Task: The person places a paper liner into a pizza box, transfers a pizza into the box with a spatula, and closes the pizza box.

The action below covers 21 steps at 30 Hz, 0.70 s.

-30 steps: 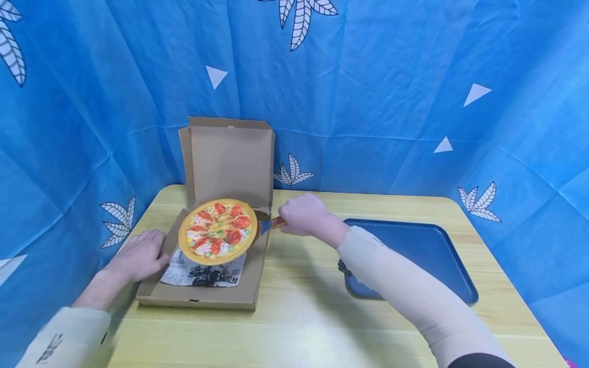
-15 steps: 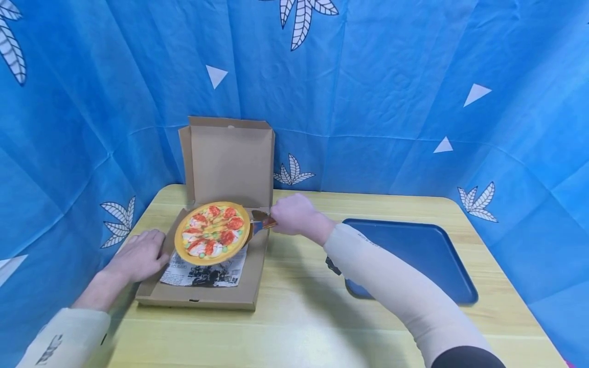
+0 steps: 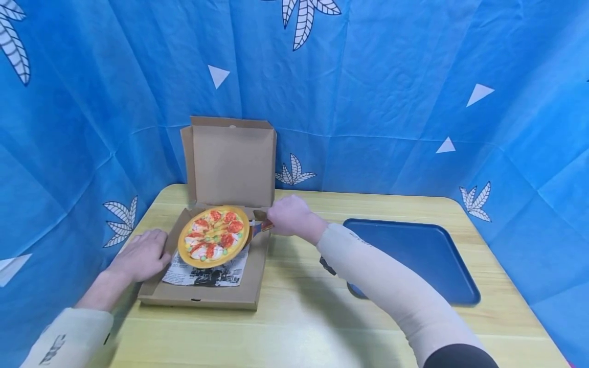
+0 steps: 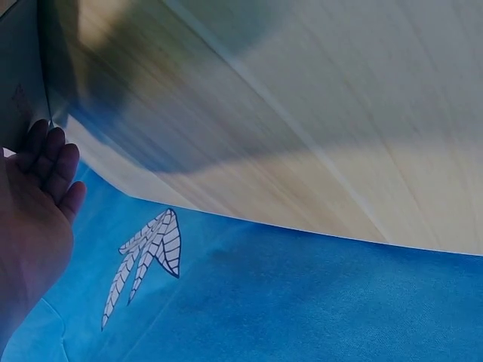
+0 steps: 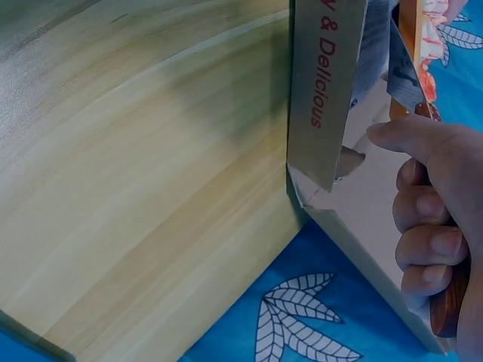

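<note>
A round pizza (image 3: 213, 236) with red and white toppings sits tilted on a pizza server, close over the base of an open cardboard pizza box (image 3: 257, 276). My right hand (image 3: 290, 214) grips the server's brown wooden handle (image 5: 449, 309), thumb stretched along it toward the metal blade (image 5: 407, 79). Most of the blade is hidden under the pizza. Below the pizza, a newspaper-print sheet (image 3: 184, 273) lies in the box. My left hand (image 3: 142, 255) rests against the box's left side; in the left wrist view its relaxed fingers (image 4: 56, 162) touch the outer wall.
The box lid (image 3: 232, 163) stands upright at the back, before a blue curtain (image 3: 391, 102). A dark blue tray (image 3: 409, 250) lies on the right of the wooden table (image 3: 294, 327), partly covered by my right sleeve (image 3: 391, 286).
My right hand has moved left and the pizza on the server has gone slightly left and lower over the box. My left hand has stayed at the box's side.
</note>
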### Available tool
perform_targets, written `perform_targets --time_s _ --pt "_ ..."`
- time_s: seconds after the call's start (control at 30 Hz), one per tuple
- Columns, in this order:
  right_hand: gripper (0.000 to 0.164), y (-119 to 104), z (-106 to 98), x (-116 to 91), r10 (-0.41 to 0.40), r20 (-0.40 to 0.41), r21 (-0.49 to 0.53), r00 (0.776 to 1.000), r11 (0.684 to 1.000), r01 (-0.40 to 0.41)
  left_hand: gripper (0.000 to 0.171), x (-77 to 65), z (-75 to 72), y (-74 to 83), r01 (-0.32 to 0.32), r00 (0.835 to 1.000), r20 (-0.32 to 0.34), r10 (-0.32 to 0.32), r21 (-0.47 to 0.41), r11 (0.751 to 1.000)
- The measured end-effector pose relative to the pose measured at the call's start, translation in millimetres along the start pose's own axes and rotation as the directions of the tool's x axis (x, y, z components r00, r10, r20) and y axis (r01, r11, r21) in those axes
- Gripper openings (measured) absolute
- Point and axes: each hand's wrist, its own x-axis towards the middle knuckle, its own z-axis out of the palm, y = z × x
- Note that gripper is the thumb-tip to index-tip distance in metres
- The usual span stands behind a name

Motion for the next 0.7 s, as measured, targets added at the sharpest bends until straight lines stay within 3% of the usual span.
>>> perform_targets --time_s 0.4,0.7 --pt "0.024 -7 -1 10 0.009 0.076 -0.011 0.997 1.000 -0.008 0.027 1.5 3.1 -0.4 0.006 1.000 0.005 -0.006 0.007 1.000" --pt "0.025 -11 -3 13 -0.004 0.082 0.004 0.997 1.000 0.004 0.029 1.5 2.9 -1.4 0.008 1.000 0.014 -0.008 0.009 1.000"
